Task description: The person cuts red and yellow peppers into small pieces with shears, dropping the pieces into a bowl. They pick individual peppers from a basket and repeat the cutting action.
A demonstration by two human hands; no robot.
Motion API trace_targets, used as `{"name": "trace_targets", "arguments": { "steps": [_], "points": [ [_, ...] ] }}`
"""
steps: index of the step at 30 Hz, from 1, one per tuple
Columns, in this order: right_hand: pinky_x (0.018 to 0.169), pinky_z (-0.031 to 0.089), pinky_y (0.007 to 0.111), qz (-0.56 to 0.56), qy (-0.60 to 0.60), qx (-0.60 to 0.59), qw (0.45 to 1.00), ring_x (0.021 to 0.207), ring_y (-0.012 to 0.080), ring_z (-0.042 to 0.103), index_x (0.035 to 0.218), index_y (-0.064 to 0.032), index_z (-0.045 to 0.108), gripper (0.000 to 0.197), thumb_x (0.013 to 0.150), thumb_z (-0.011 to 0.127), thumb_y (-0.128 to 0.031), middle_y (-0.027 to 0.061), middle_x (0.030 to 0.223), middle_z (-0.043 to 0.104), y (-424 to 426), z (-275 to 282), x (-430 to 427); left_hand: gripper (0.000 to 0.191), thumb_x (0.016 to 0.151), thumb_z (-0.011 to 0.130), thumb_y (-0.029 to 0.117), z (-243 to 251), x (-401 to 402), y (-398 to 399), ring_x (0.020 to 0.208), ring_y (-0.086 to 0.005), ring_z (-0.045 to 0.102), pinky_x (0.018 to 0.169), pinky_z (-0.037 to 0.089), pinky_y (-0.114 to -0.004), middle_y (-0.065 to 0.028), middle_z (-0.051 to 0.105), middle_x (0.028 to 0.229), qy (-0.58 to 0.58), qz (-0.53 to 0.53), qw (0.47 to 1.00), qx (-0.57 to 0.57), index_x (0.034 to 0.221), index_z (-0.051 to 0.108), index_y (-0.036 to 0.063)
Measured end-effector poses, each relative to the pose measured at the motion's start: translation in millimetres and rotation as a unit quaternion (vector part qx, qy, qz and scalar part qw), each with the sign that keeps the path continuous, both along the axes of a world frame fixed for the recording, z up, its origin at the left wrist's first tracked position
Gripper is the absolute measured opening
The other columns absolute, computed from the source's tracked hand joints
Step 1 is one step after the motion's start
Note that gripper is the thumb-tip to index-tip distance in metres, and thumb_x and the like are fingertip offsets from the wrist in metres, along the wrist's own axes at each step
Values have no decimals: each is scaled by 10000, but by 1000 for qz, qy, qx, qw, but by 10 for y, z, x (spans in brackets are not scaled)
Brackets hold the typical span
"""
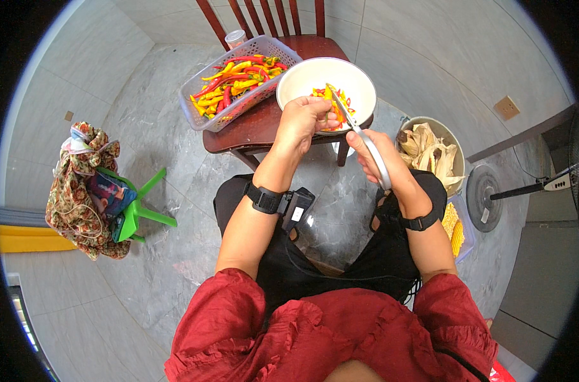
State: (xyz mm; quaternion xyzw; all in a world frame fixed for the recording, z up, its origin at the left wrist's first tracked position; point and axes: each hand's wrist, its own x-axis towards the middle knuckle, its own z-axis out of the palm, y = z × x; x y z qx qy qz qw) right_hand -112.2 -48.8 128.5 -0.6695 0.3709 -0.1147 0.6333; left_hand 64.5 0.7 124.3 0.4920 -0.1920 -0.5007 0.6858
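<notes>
My left hand (pixel 309 117) pinches a yellow chili pepper (pixel 328 93) over a white bowl (pixel 294 81). In my right hand (pixel 377 155) is a pair of scissors (pixel 374 155) with pale handles, its blades reaching over the bowl beside the pepper. Cut red and yellow chili pieces (pixel 337 122) lie in the bottom of the bowl, partly hidden by my left hand. To the left, a lilac plastic basket (pixel 194 114) holds many whole red and yellow chilies (pixel 237 79). Bowl and basket both rest on a dark red wooden chair (pixel 241 131).
A lidded jar (pixel 235 38) stands behind the basket. At right are a bucket (pixel 456 143) of corn husks, a lilac basket (pixel 468 238) of corn and a fan base (pixel 484 198). A green plastic stool (pixel 134 217) with floral cloth (pixel 72 200) stands at left.
</notes>
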Motion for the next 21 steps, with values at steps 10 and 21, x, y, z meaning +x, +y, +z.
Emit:
{"name": "trace_targets", "arguments": {
  "steps": [10,21],
  "points": [
    [367,276,215,14,-31,72,997,421,60,324,984,-46,516,552,889,468,-587,-22,599,371,-47,-8,-55,127,876,531,62,25,79,39,665,-153,613,620,556,-271,-107,620,815,21,-8,1000,-6,915,561,-55],
    [424,319,206,40,-19,46,998,497,60,373,1032,-40,516,575,907,418,-593,-14,648,391,-57,-60,-38,104,895,541,95,14,-33,33,630,-108,518,562,444,-230,-57,575,788,-52,-56,997,26,915,543,-7]
  ]
}}
